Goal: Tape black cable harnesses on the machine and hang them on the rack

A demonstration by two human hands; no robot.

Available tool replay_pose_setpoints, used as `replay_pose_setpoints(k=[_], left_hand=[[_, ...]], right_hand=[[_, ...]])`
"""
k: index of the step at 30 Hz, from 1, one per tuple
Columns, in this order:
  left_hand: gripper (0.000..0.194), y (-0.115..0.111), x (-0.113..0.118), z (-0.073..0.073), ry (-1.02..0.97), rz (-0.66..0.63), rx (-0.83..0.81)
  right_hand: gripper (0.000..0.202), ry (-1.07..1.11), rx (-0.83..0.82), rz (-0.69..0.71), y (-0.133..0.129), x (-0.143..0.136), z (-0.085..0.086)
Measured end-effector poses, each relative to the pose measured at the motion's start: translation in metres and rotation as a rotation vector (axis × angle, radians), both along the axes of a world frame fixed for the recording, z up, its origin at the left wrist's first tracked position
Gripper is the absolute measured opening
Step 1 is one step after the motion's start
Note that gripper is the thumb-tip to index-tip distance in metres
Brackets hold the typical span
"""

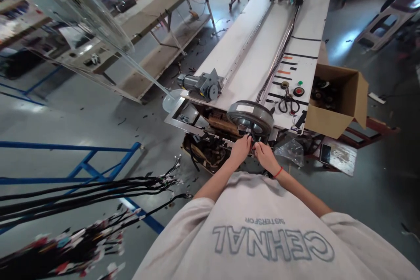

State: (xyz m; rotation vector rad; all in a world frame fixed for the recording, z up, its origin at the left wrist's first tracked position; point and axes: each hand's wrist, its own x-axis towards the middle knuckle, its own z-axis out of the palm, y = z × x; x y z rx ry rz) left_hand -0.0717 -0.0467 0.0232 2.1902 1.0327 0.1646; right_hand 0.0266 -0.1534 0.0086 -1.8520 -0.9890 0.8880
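Observation:
At the near end of the long white bench, my left hand (240, 151) and my right hand (265, 156) are close together, fingers closed. Between them is a dark strand that looks like a black cable (252, 139), pinched by both hands; its exact form is small and partly hidden by the fingers. Just beyond the fingertips stands a round grey drum (251, 116) with a white label on its rim. Left of it, a grey motor (199, 85) is mounted on the bench corner. Black-handled scissors (288, 104) lie on the bench to the right.
A cardboard box (337, 120) holding dark rolls stands right of the white bench (243, 52). A red button (298, 91) sits near the scissors. Cable bundles (131, 183) hang at left over a blue frame (98, 148). Below the bench end is a box of dark scraps (206, 155).

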Motion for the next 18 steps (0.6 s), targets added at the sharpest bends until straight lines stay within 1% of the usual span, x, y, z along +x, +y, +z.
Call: replay_pose_setpoints(k=[2,4,6,8,9,11,13,15,17,18], left_hand=[[0.031,-0.009,0.009,-0.002,0.073,0.02,0.064],[0.032,-0.014,0.017,-0.004,0.047,0.059,0.085],[0.039,-0.016,0.025,-0.007,-0.073,0.118,0.038],[0.045,-0.018,0.031,-0.009,-0.197,0.177,-0.06],[0.044,-0.02,0.033,-0.009,-0.227,0.192,-0.101],[0.038,-0.024,0.034,-0.008,-0.214,0.193,-0.124],[0.029,-0.029,0.03,-0.006,-0.153,0.174,-0.103],[0.024,-0.031,0.026,-0.003,-0.102,0.167,-0.118],[0.019,-0.027,0.024,0.0,-0.096,0.183,-0.186],[0.017,-0.024,0.025,0.002,-0.115,0.191,-0.245]], right_hand=[[0.035,-0.08,-0.057,0.01,-0.002,-0.001,0.005],[0.033,-0.162,-0.122,0.019,-0.003,-0.001,0.009],[0.031,-0.236,-0.195,0.035,-0.004,-0.003,0.013],[0.031,-0.294,-0.269,0.064,-0.005,-0.003,0.017],[0.031,-0.312,-0.308,0.085,-0.006,-0.003,0.019],[0.032,-0.333,-0.385,0.137,-0.006,0.0,0.025],[0.033,-0.348,-0.459,0.18,-0.005,0.004,0.031],[0.034,-0.368,-0.526,0.21,-0.005,0.005,0.039],[0.035,-0.391,-0.587,0.218,-0.004,0.003,0.046],[0.036,-0.39,-0.599,0.223,-0.004,0.001,0.05]])
